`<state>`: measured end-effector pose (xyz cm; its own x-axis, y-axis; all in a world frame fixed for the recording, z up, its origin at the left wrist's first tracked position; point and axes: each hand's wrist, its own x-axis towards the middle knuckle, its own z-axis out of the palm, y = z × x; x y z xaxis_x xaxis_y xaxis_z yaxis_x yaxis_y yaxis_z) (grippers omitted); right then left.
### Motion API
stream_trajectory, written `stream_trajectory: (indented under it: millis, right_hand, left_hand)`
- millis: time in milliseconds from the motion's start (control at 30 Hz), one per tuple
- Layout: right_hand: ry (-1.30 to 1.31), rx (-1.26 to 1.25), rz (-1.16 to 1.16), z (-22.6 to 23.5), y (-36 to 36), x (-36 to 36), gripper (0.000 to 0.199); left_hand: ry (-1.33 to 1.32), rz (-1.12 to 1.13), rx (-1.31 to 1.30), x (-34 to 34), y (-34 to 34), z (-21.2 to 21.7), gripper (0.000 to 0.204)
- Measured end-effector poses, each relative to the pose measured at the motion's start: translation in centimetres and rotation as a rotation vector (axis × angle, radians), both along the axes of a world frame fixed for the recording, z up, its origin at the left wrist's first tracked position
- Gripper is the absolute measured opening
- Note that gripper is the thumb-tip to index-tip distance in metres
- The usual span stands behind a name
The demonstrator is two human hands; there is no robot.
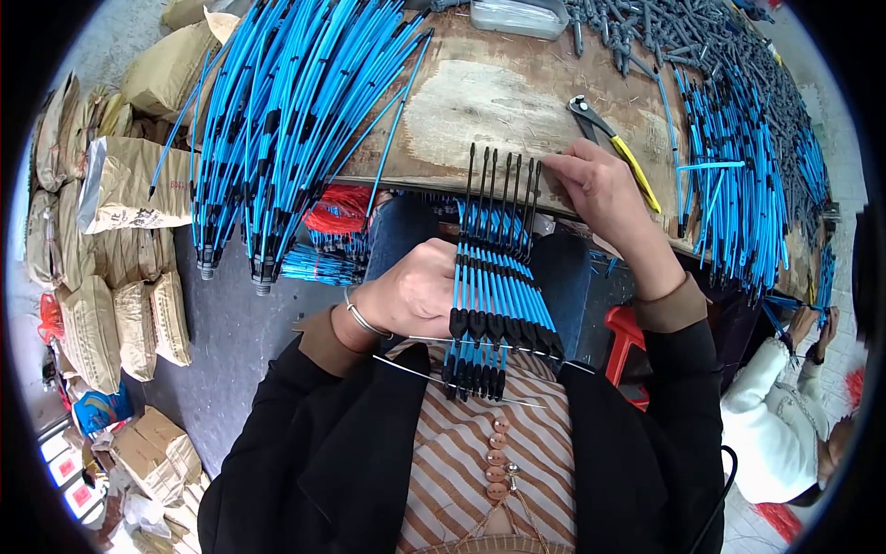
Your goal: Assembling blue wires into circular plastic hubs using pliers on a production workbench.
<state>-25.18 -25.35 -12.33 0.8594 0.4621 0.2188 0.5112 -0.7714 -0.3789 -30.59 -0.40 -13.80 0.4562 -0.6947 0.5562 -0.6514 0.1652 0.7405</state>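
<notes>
My left hand (420,284) is closed round a flat row of slim blue rods with black joints (498,288), held upright over my lap. Thin black tips stick up from the row's far end in a fan, and black knobs line its near end. A thin pale wire runs crosswise by those knobs. My right hand (604,185) pinches the rightmost black tip with thumb and forefinger at the table's edge. Just beyond that hand lie pliers with yellow handles (635,174) on the wooden table (498,102).
Large bundles of blue rods (295,102) overhang the table's left edge, with more blue rods (748,175) at the right. Grey plastic parts (664,37) and a clear tray (520,17) lie at the back. A red stool (626,346) stands right; brown sacks (92,323) left. Another person (771,415) sits right.
</notes>
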Motion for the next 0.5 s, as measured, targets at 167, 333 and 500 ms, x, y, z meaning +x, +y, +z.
stream_trajectory:
  millis: [167, 333, 500]
  right_hand:
    - [0.019, 0.054, 0.058, -0.5, -0.3, 0.9, 0.015]
    - [0.031, 0.1, 0.096, -0.8, -0.3, 1.5, 0.014]
    - [-0.049, 0.071, 0.096, -0.4, 0.9, 1.7, 0.013]
  left_hand:
    - [0.059, -0.052, -0.125, 0.0, 0.0, -1.6, 0.021]
    - [0.14, -0.047, -0.088, -0.1, 0.4, -1.7, 0.019]
    - [0.129, -0.026, -0.111, 0.0, 0.4, -1.9, 0.02]
